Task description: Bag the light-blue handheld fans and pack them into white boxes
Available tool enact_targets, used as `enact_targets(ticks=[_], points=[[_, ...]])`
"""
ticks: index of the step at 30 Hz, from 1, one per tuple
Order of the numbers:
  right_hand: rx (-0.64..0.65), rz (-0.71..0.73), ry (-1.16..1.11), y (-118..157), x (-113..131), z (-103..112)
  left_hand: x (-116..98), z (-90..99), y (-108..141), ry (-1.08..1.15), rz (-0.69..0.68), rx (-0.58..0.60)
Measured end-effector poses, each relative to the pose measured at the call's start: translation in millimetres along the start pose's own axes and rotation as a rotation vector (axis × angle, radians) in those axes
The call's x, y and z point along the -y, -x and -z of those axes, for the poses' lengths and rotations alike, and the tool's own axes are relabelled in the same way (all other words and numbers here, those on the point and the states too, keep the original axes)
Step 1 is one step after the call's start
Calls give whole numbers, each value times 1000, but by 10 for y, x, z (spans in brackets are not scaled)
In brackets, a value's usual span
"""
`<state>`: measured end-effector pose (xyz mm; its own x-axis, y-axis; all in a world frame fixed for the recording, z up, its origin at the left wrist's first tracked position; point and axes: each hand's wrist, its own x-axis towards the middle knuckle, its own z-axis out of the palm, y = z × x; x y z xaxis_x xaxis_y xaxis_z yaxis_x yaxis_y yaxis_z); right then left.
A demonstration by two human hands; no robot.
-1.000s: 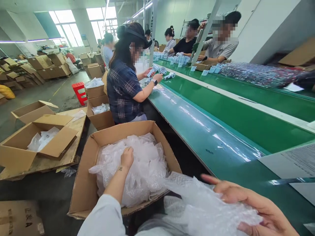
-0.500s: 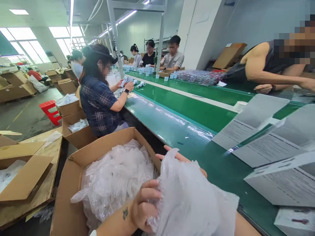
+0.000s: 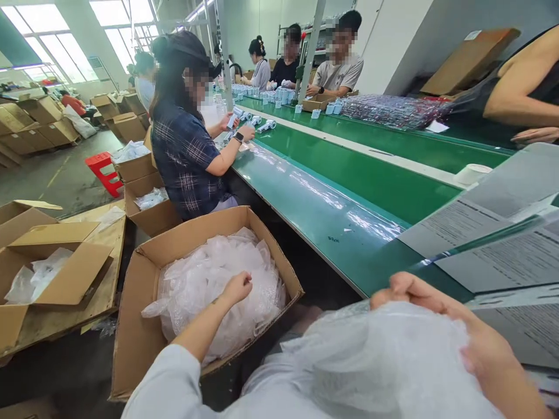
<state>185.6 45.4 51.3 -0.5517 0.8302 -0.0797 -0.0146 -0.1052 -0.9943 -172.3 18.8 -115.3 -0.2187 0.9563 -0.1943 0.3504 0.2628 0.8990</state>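
Note:
My left hand (image 3: 239,286) is over the open carton (image 3: 135,326), its fingers curled at the top of a heap of clear bubble wrap bags (image 3: 218,262). Whether those fingers pinch a bag is hidden. At the lower right, my right hand (image 3: 425,297) is closed on a bubble wrap bag (image 3: 384,361), gripping its upper edge close to my body. The bag hangs loose and crumpled over my lap, and I cannot tell whether it is one or more layers.
A green work table (image 3: 305,221) runs along my right, with printed white boxes (image 3: 471,233) standing open on it. A co-worker (image 3: 187,145) sits ahead, handling blue-and-white parts. More cartons (image 3: 74,273) stand at the left, and a red stool (image 3: 105,171) is behind them.
My left hand has let go of the bag in front of me and moved left over the carton. My right hand has drawn that bag right and down, its fingers now closed on it.

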Motion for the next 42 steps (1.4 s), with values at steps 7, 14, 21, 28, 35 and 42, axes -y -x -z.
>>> enact_targets(ticks=[7, 14, 21, 28, 35, 42], points=[[286, -113, -337, -89, -89, 103, 199, -509, -265, -86, 202, -79], [321, -224, -456, -311, -401, -45, -417, -130, -218, -115, -85, -196], [515, -198, -369, -701, -413, -392, -1112, -116, 389, -39, -274, -100], [316, -251, -325, -613, -271, -294, -1302, 34, 554, 140, -383, 425], [187, -246, -538, -393, -316, -77, -931, 47, 254, 749, -34, -89], [210, -232, -529, -487, -495, -55, -1115, -23, 102, 430, -289, -651]])
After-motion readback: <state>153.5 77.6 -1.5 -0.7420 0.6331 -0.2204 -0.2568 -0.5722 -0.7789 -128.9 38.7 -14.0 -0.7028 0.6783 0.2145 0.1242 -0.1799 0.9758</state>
